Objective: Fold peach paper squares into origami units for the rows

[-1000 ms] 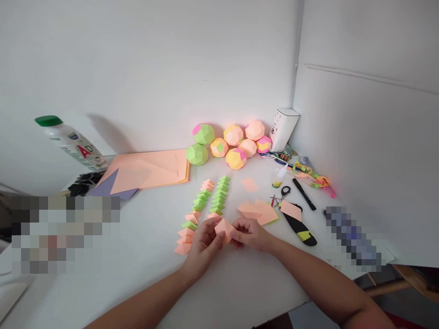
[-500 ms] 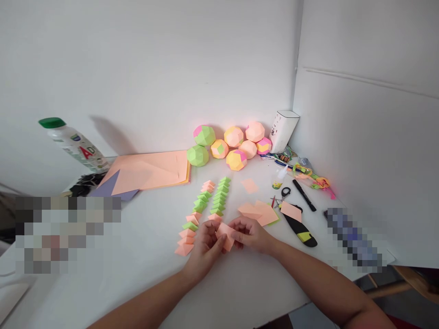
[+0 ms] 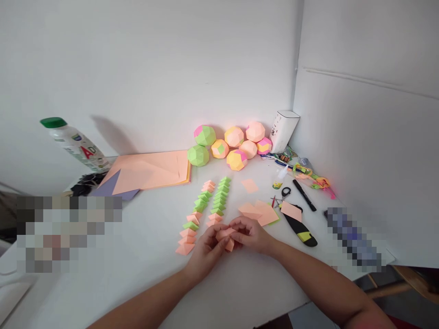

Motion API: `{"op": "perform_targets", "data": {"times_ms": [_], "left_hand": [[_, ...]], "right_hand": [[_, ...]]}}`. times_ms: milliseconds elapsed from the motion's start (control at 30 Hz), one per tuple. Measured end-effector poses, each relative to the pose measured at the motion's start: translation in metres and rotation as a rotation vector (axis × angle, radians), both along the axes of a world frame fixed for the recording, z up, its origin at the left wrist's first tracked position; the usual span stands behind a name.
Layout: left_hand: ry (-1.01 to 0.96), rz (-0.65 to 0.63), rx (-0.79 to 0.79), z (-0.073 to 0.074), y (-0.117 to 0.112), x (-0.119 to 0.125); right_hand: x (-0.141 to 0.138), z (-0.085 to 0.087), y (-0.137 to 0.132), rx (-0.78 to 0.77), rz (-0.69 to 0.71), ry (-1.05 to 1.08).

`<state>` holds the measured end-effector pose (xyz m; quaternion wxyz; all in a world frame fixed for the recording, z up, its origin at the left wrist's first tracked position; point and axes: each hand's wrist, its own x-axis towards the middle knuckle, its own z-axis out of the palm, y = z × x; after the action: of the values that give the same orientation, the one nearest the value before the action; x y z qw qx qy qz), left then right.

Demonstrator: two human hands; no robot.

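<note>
A small folded peach paper piece is pinched between both hands low over the white table. My left hand grips its left side with curled fingers. My right hand closes over its right side. Just left of the hands run two rows of folded green and peach paper units. Loose peach paper squares lie just beyond my right hand.
Several paper polyhedron balls sit by the back wall beside a white box. Large peach sheets and a green-capped bottle are at the left. Scissors, a black marker and a black-yellow cutter lie at the right.
The paper piece has been folded down smaller between my fingers, and both hands have closed more tightly around it. The hands stay in the same place.
</note>
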<state>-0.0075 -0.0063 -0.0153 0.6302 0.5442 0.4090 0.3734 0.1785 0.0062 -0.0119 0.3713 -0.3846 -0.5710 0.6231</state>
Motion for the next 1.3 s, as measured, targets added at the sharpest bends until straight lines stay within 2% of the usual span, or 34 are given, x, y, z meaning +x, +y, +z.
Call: {"op": "perform_targets", "data": {"times_ms": [167, 467, 733, 900, 1300], "left_hand": [[0.038, 0.054, 0.021, 0.0016, 0.0020, 0.0008], [0.034, 0.064, 0.070, -0.0037, 0.0026, 0.0018], [-0.016, 0.089, -0.006, -0.0031, 0.0044, 0.0028], [-0.040, 0.060, -0.040, -0.0049, 0.0038, 0.0023], [-0.029, 0.065, -0.024, -0.0043, 0.0044, 0.0023]], "right_hand": [[-0.0002, 0.0004, 0.0001, 0.015, -0.032, -0.029], [0.0014, 0.0032, 0.0035, -0.027, -0.073, 0.020], [0.0020, 0.0000, 0.0050, -0.047, -0.049, 0.043], [0.0014, 0.0012, 0.0044, -0.064, -0.056, 0.028], [0.0019, -0.0001, 0.0046, -0.050, -0.038, 0.018]]}}
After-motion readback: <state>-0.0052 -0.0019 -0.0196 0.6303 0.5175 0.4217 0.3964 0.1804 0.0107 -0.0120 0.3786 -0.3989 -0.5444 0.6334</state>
